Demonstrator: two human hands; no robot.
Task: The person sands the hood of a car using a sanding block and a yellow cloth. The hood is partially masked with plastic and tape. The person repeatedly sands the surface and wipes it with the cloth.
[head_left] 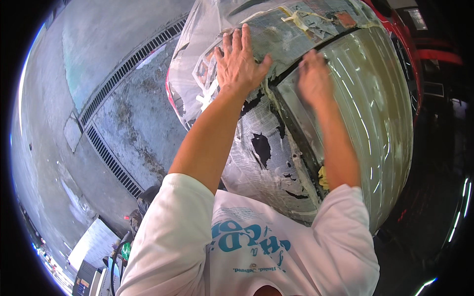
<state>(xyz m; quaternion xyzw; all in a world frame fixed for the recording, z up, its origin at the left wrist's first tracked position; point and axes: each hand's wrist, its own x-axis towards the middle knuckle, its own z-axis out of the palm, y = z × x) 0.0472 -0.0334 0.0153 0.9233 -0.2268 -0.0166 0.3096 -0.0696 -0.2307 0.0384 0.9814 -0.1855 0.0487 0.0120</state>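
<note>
My left hand [240, 64] rests with spread fingers on the masked part of a car, over newspaper [291, 37] and clear plastic film [197, 49]. Beside it, my right hand [314, 79] is curled down onto the edge of a dull olive-beige car panel [370, 98]. Motion blurs its fingers, and anything under them is hidden. A dark gap runs along the panel's edge, between it and the masking. Nearer my body, the newspaper masking [249, 143] is torn, with black showing through the holes.
A yellow crumpled piece [323, 178] lies near my right forearm. Loose tape [296, 19] sticks up from the far masking. A slotted drain grate [113, 167] crosses the concrete floor at left. White sheets [94, 241] stand at lower left. Red bodywork [402, 39] shows at far right.
</note>
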